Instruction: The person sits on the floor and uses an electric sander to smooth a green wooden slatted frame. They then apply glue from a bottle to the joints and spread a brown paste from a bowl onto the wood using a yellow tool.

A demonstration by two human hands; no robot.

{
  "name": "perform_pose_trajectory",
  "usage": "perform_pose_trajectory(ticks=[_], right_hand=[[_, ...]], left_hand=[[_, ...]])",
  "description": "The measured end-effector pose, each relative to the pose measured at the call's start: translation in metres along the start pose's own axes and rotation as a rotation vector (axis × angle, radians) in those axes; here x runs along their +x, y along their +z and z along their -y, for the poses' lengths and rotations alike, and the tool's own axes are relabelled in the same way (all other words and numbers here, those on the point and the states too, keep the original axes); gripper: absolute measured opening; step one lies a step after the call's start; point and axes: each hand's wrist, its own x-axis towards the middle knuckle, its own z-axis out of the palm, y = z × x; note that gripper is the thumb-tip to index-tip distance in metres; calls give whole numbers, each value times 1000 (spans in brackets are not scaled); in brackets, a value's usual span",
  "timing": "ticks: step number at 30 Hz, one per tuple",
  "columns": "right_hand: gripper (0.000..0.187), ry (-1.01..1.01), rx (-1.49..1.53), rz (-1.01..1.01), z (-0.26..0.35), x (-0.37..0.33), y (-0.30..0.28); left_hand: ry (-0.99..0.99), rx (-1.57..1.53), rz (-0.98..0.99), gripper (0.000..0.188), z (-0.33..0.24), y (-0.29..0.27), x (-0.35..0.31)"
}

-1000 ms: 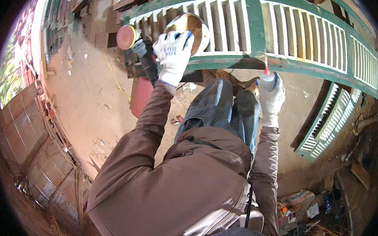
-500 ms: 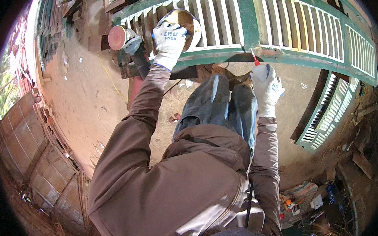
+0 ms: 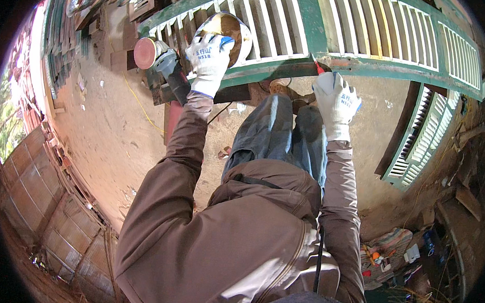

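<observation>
White-gloved right hand (image 3: 336,99) wraps around a red-nozzled squeeze bottle (image 3: 319,70), its tip at the near rail of a green louvred shutter (image 3: 313,23). Farther left, the left hand (image 3: 207,64) clasps the rim of what seems a shiny bowl (image 3: 239,39) over the slats; left of it sits an angle grinder (image 3: 169,66).

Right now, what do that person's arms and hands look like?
The left glove and right glove are white, with blue printing on their backs and blue by some fingers. The left one has a blue-edged cuff. The left sleeve and right sleeve are brown and wrinkled.
</observation>
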Motion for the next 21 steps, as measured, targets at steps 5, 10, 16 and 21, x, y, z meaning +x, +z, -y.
perform_pose_trajectory(ticks=[5,10,16,21], right_hand=[[66,-36,-9,-60,5,3,0],[68,24,-4,-16,6,5,-11],[69,65,-40,-14,-8,11,-12],[71,92,-3,-38,-20,9,-6]], left_hand=[[-37,-47,-18,18,-5,-2,-4],[-29,-37,-67,19,0,3,-7],[-60,-25,-16,24,-1,-1,-5],[-51,-28,14,27,0,1,-1]])
